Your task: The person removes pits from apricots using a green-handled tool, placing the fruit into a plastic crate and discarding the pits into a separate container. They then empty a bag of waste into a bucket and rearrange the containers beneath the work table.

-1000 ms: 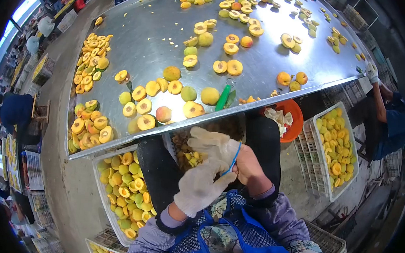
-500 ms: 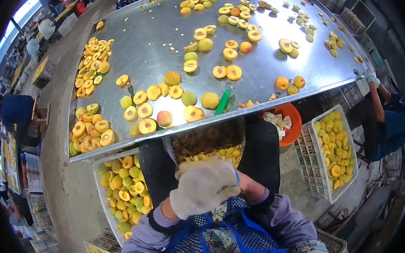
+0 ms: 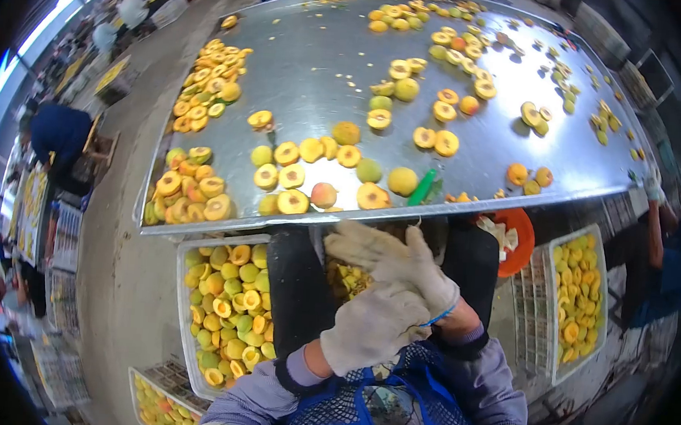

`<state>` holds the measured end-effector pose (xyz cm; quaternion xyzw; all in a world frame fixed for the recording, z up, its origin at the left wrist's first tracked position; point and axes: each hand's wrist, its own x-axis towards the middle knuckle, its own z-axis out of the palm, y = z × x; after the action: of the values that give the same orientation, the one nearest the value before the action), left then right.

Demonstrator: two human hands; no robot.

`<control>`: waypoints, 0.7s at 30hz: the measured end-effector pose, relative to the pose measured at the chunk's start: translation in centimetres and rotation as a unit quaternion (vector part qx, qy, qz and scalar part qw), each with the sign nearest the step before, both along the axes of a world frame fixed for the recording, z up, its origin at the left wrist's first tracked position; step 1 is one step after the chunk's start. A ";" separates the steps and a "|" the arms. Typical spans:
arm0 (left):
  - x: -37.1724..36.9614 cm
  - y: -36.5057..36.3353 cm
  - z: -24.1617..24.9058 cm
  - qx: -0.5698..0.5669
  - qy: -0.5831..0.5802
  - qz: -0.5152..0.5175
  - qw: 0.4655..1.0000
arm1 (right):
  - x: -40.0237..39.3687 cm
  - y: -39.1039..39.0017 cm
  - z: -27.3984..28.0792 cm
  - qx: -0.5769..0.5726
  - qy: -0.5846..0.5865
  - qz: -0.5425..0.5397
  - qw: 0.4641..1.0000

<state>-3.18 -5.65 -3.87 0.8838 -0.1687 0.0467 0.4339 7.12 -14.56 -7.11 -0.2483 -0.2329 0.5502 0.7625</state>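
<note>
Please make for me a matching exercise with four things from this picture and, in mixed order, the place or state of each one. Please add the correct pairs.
Things:
1. Green handle
2. Orange bowl
3. Left hand
4. Blue glove edge

Places or states:
A. Gloved, against the right hand
B. Holding whitish material
C. Around the right wrist
D. On the metal table, near its front edge

Pairs: 1-D, 2-B, 3-A, 4-C

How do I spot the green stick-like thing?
Find the big metal table, then its near edge's middle. There lies the green stick-like thing, right of a round yellow fruit. Vividly green and straight, it stands out among rounder neighbours.
</note>
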 end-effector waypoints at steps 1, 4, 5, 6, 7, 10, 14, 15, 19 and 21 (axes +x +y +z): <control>0.0 0.0 -0.5 -0.008 0.003 -0.004 1.000 | -0.4 0.2 0.0 -0.001 0.000 -0.053 0.999; -0.2 0.1 -1.2 -0.027 0.026 0.001 0.999 | -0.2 0.3 0.1 0.007 -0.027 -0.086 0.996; -0.3 0.2 -1.4 -0.042 0.050 -0.005 0.998 | 0.0 0.3 0.2 0.013 -0.051 -0.081 0.995; -0.3 0.5 -1.8 -0.067 0.098 -0.012 0.993 | 0.1 0.2 0.6 -0.012 -0.022 -0.079 0.997; -0.4 0.6 -1.7 -0.065 0.095 -0.004 0.993 | 0.1 0.1 1.0 -0.009 -0.025 -0.071 0.997; 0.1 1.3 0.1 -0.153 0.243 -0.107 0.952 | 0.1 -0.2 2.0 -0.077 -0.096 -0.110 0.986; -0.4 0.7 -0.1 -0.128 0.151 -0.085 0.976 | -1.0 -0.2 4.3 -0.160 -0.079 -0.077 0.981; -0.6 0.8 0.2 -0.130 0.150 -0.082 0.977 | -0.7 -0.7 3.3 -0.142 -0.135 -0.036 0.980; -1.2 1.2 2.0 -0.116 0.116 -0.073 0.984 | -2.8 -0.8 4.4 -0.237 0.046 0.012 0.970; -1.8 0.9 1.9 -0.106 0.128 -0.071 0.984 | -2.9 -0.9 3.2 -0.202 -0.049 0.002 0.978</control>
<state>-4.94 -4.72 -1.99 0.8172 -0.1679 -0.0794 0.5457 4.20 -15.50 -3.91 -0.4228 -0.1545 0.5749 0.6833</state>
